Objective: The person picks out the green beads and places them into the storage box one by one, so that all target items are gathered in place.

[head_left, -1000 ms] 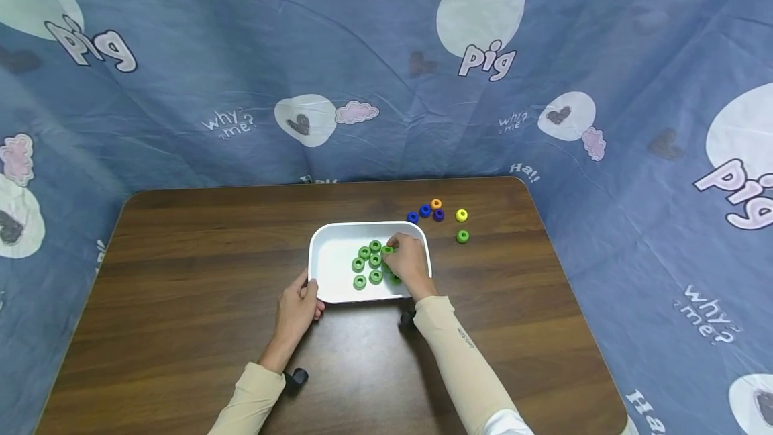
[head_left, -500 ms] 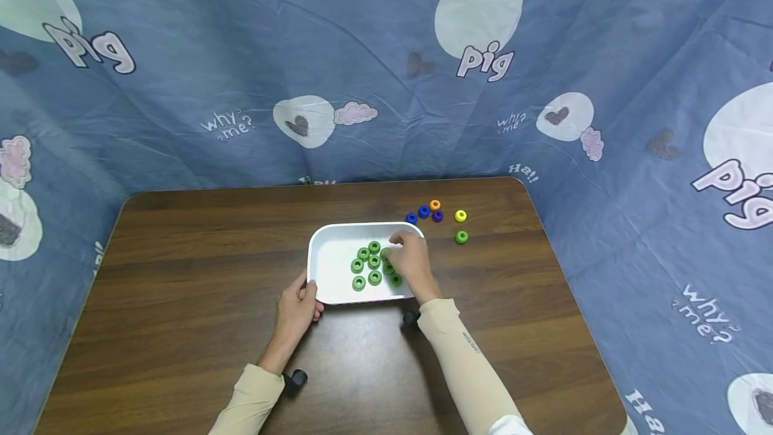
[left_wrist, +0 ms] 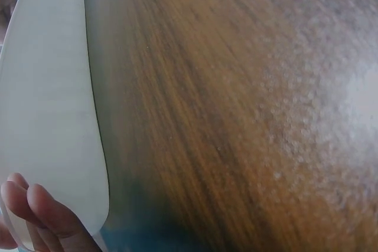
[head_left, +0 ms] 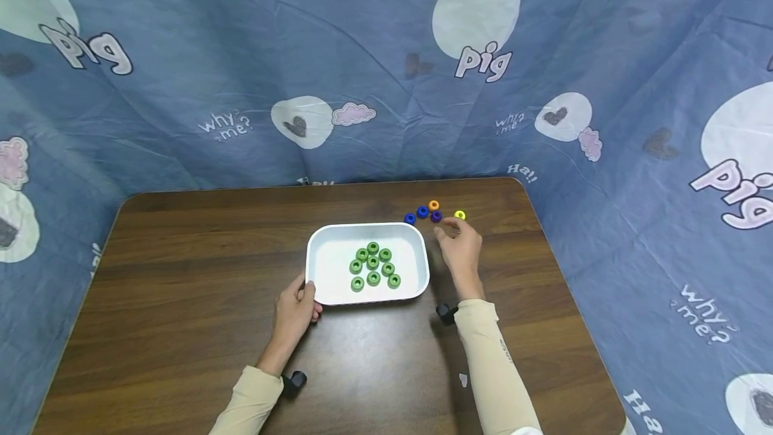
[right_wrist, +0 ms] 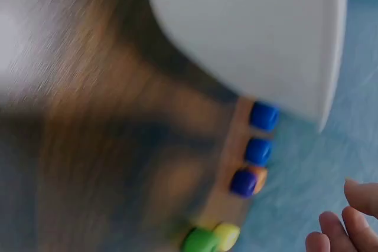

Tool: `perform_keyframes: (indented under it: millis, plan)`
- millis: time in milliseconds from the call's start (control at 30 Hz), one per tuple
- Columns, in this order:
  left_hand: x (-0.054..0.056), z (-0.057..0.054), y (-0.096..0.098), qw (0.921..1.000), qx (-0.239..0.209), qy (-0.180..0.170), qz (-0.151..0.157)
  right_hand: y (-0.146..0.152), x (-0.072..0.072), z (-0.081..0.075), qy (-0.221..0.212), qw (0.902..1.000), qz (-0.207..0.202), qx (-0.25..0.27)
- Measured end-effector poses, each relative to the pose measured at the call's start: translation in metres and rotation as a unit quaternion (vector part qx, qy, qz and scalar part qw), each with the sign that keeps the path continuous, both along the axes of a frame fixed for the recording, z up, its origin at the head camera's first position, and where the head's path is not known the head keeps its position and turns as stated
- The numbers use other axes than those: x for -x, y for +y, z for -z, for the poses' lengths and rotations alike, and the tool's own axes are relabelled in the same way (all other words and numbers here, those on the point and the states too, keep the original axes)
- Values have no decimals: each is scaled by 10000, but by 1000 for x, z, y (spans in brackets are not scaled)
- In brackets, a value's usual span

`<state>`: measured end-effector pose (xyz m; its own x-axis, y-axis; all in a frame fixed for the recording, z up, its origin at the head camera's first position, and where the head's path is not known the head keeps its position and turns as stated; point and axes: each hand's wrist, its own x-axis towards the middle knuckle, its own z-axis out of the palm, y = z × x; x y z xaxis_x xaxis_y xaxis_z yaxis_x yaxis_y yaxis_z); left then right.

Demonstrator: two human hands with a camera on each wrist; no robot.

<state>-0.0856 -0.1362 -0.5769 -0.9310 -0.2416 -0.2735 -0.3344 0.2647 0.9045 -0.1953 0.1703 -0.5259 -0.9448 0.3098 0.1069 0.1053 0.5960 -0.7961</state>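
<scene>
My left hand (head_left: pixel 294 312) grips the near left corner of a white tray (head_left: pixel 318 247), thumb at the rim. In the left wrist view its fingers (left_wrist: pixel 56 213) lie against the tray's outer side. Several green ring-shaped beads (head_left: pixel 372 262) lie grouped inside the tray. My right hand (head_left: pixel 461 250) is over the table, just right of the tray. Its thumb and fingers stand apart with nothing visible between them. A loose green bead (right_wrist: pixel 199 240) shows in the right wrist view beside a yellow bead (right_wrist: pixel 227 236). In the head view the hand hides this green bead.
Behind the tray's far right corner lie two blue beads (head_left: pixel 423 211), a purple bead (head_left: pixel 436 217) and an orange bead (head_left: pixel 433 205). A blue patterned cloth (head_left: pixel 374 72) hangs behind the brown wooden table (head_left: pixel 211 254).
My right hand has left the green beads in the tray and moved right, over the rim to the loose beads. The left hand keeps its grip on the tray.
</scene>
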Motion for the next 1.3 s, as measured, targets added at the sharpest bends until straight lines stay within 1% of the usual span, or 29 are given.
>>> perform_keyframes:
  millis: [100,367,533,633,800,967,1167,1300]
  plan:
    - [0,0,0,10000,0,-2,10,14,1,6,-121,9995,246,129]
    - [-1,-1,0,10000,12,-25,13,41,4,31,-483,9957,613,499]
    - [-1,-3,0,9999,38,-89,68,50,6,42,-690,9946,629,444]
    - [-1,-4,0,9999,87,-81,93,52,6,46,-773,9943,623,376]
    - [-1,-5,-1,9999,71,-25,104,52,8,53,-933,9922,691,456]
    - [-1,-4,0,9999,-55,-24,87,50,11,59,-870,9929,742,333]
    - [0,-2,0,9999,-34,-30,103,47,14,62,-766,9934,818,229]
    - [0,-2,0,10000,-31,-2,86,46,13,62,-750,9939,782,186]
